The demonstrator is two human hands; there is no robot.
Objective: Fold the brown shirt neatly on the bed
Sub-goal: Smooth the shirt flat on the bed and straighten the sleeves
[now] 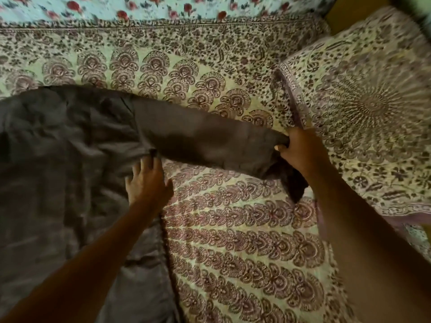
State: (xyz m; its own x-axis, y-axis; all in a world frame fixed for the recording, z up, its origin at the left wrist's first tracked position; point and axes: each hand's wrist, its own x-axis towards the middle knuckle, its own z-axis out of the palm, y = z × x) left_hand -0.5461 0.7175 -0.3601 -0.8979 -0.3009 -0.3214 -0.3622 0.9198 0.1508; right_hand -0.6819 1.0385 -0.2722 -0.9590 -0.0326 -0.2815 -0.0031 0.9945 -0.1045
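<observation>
The brown shirt (58, 159) lies spread over the left half of the bed, its body wrinkled. One long sleeve (205, 141) stretches out to the right across the sheet. My right hand (300, 150) grips the cuff end of that sleeve and holds it slightly off the bed, with the cuff hanging down below the hand. My left hand (147, 183) lies flat with spread fingers on the shirt's side edge, just below the armpit seam.
The bed is covered by a cream sheet with maroon floral print (233, 241). A pillow in matching print (361, 108) sits at the right, close to my right hand. A light blue flowered cloth (140, 8) runs along the far edge.
</observation>
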